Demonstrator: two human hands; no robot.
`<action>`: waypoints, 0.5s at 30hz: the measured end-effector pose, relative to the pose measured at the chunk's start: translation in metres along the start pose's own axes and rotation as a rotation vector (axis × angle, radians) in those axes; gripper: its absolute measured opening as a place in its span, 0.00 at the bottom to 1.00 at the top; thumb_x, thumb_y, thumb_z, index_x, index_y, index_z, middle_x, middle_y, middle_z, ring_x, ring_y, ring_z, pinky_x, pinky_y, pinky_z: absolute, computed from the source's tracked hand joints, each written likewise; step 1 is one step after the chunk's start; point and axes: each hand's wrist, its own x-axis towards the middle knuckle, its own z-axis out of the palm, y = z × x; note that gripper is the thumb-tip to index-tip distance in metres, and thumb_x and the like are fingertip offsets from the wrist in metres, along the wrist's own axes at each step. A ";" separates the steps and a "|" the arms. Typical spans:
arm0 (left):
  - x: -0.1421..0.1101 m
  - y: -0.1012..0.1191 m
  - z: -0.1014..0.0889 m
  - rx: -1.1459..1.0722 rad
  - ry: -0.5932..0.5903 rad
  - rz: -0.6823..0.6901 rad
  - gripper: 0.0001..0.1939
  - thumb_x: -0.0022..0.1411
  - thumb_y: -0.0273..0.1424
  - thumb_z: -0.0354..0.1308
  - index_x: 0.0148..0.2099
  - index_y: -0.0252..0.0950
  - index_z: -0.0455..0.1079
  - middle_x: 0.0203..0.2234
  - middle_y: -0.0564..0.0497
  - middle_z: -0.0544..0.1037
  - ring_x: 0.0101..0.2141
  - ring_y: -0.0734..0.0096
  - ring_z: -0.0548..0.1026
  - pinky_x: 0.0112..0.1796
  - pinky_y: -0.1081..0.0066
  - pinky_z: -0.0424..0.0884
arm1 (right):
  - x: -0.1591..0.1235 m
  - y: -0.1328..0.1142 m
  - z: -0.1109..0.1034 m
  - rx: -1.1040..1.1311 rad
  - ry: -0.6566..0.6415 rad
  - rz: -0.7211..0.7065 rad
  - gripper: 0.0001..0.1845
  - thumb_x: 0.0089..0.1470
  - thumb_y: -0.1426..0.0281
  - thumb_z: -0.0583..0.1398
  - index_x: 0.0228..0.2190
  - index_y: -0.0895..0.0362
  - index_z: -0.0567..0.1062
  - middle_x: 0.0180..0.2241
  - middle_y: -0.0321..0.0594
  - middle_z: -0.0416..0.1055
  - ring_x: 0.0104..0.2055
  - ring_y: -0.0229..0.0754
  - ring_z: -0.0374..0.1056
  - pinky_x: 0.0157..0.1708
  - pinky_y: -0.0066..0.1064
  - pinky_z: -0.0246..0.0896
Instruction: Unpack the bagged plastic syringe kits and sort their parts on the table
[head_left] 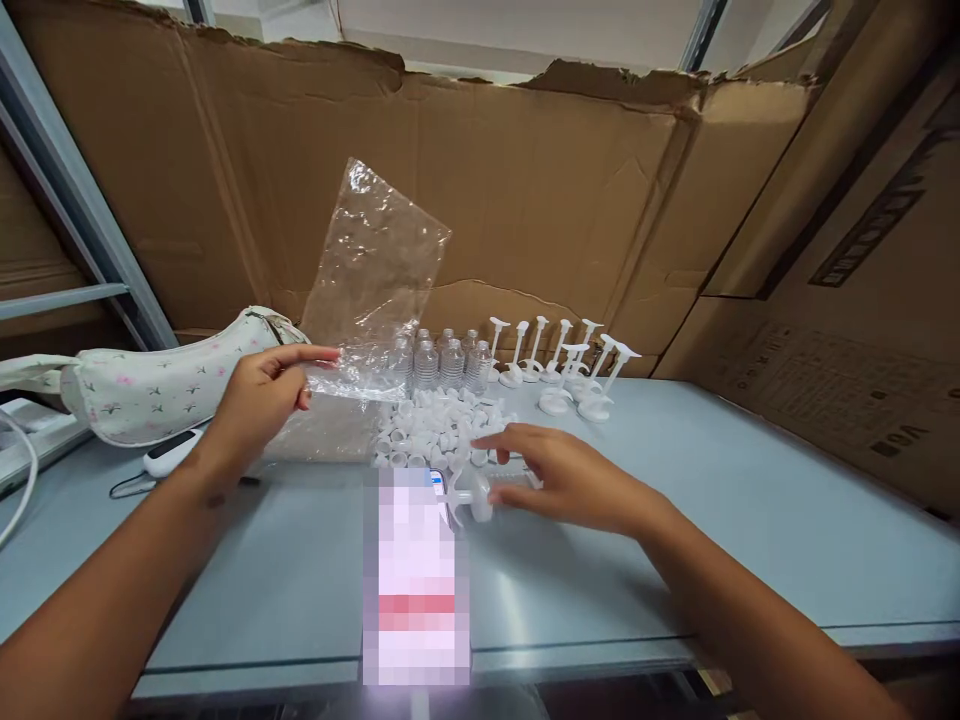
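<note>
Clear bag [375, 265] in left hand [259, 400] — right hand [570, 475] on white fitting [480, 497].

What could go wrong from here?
The right hand is at a white plastic stand lying on its side, right against the loose pile of small white plastic caps, so a slip could scatter them. The clear plastic bag, pinched in the left hand, hangs close above that pile and could drag caps or knock the small clear plastic bottles.
</note>
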 end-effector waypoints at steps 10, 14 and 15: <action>0.020 -0.029 -0.020 0.666 -0.184 -0.144 0.18 0.52 0.29 0.46 0.41 0.35 0.74 0.25 0.51 0.74 0.26 0.65 0.69 0.28 0.72 0.59 | 0.002 -0.002 0.010 -0.151 -0.129 -0.082 0.27 0.49 0.58 0.62 0.50 0.52 0.71 0.46 0.43 0.73 0.45 0.51 0.70 0.40 0.39 0.62; 0.022 -0.040 -0.023 0.755 -0.252 -0.109 0.27 0.54 0.29 0.46 0.57 0.30 0.62 0.26 0.48 0.75 0.28 0.62 0.71 0.28 0.72 0.62 | 0.001 -0.003 0.011 -0.189 -0.090 -0.088 0.26 0.49 0.58 0.61 0.50 0.54 0.72 0.46 0.46 0.73 0.44 0.52 0.70 0.38 0.39 0.63; 0.021 -0.042 -0.023 0.767 -0.248 -0.083 0.30 0.56 0.30 0.46 0.61 0.28 0.56 0.26 0.47 0.74 0.27 0.62 0.71 0.27 0.72 0.62 | 0.001 -0.003 0.011 -0.194 -0.078 -0.084 0.26 0.50 0.58 0.60 0.50 0.54 0.72 0.46 0.47 0.73 0.43 0.52 0.71 0.38 0.39 0.63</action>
